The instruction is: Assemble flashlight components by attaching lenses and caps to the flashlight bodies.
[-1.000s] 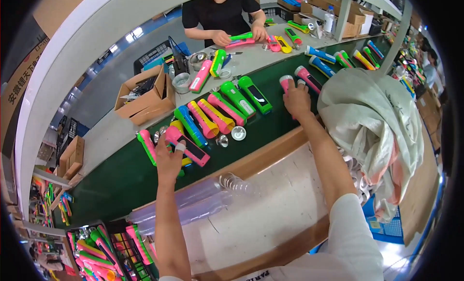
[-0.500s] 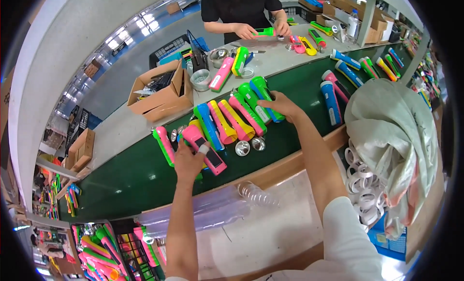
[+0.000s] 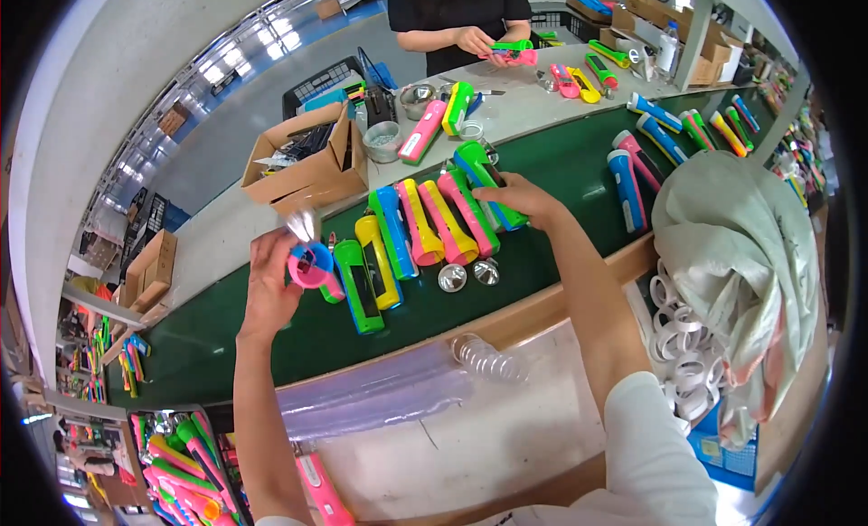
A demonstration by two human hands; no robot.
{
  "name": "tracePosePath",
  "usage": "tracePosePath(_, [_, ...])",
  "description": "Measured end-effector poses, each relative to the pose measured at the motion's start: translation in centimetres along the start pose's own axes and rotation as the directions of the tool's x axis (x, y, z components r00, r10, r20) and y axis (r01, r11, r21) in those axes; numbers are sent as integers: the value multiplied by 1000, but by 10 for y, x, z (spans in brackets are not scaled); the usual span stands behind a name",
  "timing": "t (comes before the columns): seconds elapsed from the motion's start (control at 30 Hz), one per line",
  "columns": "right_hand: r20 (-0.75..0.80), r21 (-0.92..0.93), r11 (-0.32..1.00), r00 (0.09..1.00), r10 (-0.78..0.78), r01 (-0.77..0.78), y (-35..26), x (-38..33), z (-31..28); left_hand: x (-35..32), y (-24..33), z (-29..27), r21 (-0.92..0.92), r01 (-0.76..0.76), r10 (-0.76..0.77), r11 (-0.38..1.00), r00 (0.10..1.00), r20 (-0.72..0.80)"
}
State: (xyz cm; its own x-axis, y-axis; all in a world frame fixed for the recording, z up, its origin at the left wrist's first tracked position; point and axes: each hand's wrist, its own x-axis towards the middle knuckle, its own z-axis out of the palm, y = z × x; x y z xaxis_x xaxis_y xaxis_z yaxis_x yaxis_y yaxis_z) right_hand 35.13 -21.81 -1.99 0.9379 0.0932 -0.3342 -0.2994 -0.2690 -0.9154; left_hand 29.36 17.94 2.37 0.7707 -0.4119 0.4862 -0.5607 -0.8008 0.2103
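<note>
My left hand [image 3: 269, 286] is raised at the left end of the row, closed around a pink-and-blue flashlight body [image 3: 308, 266] whose open end faces me. A shiny reflector [image 3: 304, 225], slightly blurred, shows just above that end. My right hand [image 3: 522, 201] grips the green-and-blue flashlight [image 3: 485, 184] at the row's right end, thumb and fingers on its side. Between my hands lie a green flashlight with a dark panel [image 3: 358, 286], a yellow one [image 3: 377, 259] and several other coloured bodies, side by side. Two loose reflectors [image 3: 452, 277] sit before them.
Across the green belt [image 3: 217, 345], a co-worker's hands [image 3: 488, 45] hold flashlight parts. A cardboard box [image 3: 303, 169] stands at the far left. At right are more flashlights [image 3: 626, 190], a pale sack [image 3: 732, 246] and white rings [image 3: 687, 363]. A pink flashlight [image 3: 323, 490] lies beside my left forearm.
My left hand has moved left and up from the pink flashlight, now holding a pink-and-blue body. The green dark-panelled flashlight is uncovered. My right hand stays at the row's end.
</note>
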Motion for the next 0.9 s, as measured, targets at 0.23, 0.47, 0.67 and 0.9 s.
tracePosePath(0.23, [132,215,977,991,-18,-11,16,13,8,-53,-43,4,262,-52,-15,964,969,246])
tracePosePath(0.47, [237,382,923,960,-150,50,23,16,40,12,0,99,-181,610,-546,771,780,305])
tracePosePath(0.67, [376,469,882,913,-157,-41,17,11,94,12,-19,130,88,762,-752,642,602,270])
tracePosePath(0.9, [383,472,880,911,-153,-51,21,3,97,-12,-8,142,-824,557,-446,-106,713,540])
